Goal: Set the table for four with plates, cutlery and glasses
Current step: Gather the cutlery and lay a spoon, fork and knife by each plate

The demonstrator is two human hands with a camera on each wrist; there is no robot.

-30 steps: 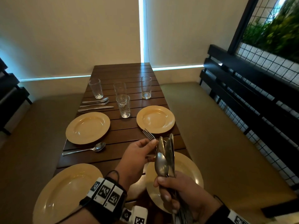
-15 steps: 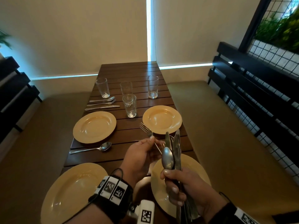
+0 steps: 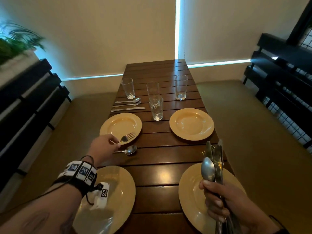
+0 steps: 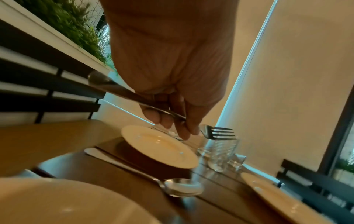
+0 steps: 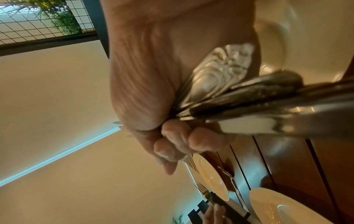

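Note:
My left hand pinches a fork by its handle, tines pointing right, just above the near rim of the far-left yellow plate. The left wrist view shows the fork held between thumb and fingers, off the table. A spoon lies on the wood just below that plate. My right hand grips an upright bundle of cutlery, spoons and knives, over the near-right plate. The bundle's handles fan out past the palm.
The dark slatted table also carries a far-right plate, a near-left plate, several glasses toward the back, and a spoon, fork and knife set. Padded benches flank both long sides.
My left hand has drawn the fork away from the bundle and carried it left and forward to the far-left plate. The right hand keeps holding the bundle.

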